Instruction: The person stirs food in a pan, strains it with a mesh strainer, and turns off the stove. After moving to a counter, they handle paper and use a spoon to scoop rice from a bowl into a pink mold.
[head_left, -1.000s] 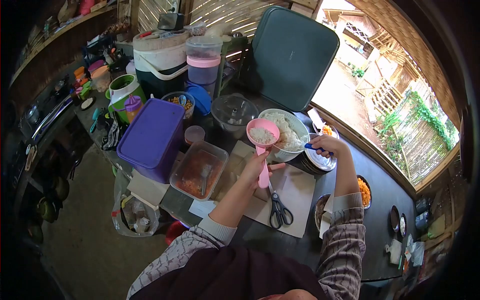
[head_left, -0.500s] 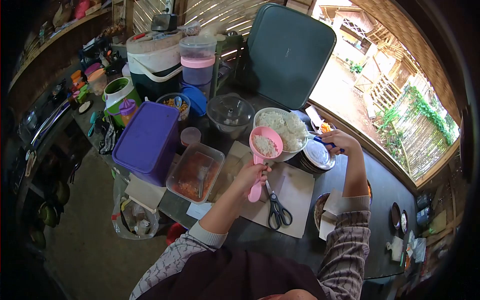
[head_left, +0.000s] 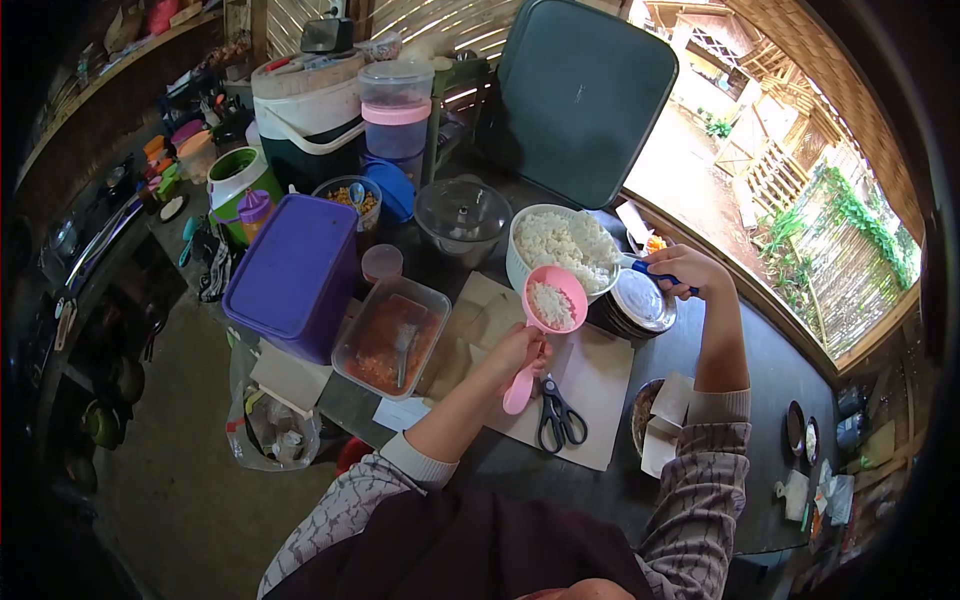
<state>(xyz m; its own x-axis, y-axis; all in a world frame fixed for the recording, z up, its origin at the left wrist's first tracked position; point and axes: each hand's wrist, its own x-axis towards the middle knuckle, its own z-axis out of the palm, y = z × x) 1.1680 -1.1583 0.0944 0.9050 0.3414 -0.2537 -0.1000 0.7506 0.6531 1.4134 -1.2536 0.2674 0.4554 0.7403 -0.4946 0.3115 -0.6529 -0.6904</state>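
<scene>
My left hand [head_left: 522, 358] is closed around the handle of a pink ladle [head_left: 572, 318], whose round bowl carries white rice. Just behind it stands a white bowl heaped with cooked rice [head_left: 560, 240]; the ladle's bowl overlaps its near rim in view. On the right, my right hand [head_left: 690, 270] grips the blue handle of a serving spoon [head_left: 640, 265]. The spoon's head reaches into the rice at the bowl's right side and is partly covered by it. Below my right hand is a stack of plates topped by a pale lid-like disc [head_left: 643, 300].
Black scissors [head_left: 562, 420] lie on brown paper [head_left: 600, 390]. To the left are a clear tub of red sauce with a spoon [head_left: 385, 345] and a purple box [head_left: 290, 270]. A clear-lidded bowl [head_left: 462, 220] and a dark upright tray [head_left: 575, 100] stand behind. Folded paper [head_left: 665, 420] sits in a basket.
My left hand and the pink ladle have moved right and slightly down. The serving spoon's head now shows in the rice, and the heap's shape has altered.
</scene>
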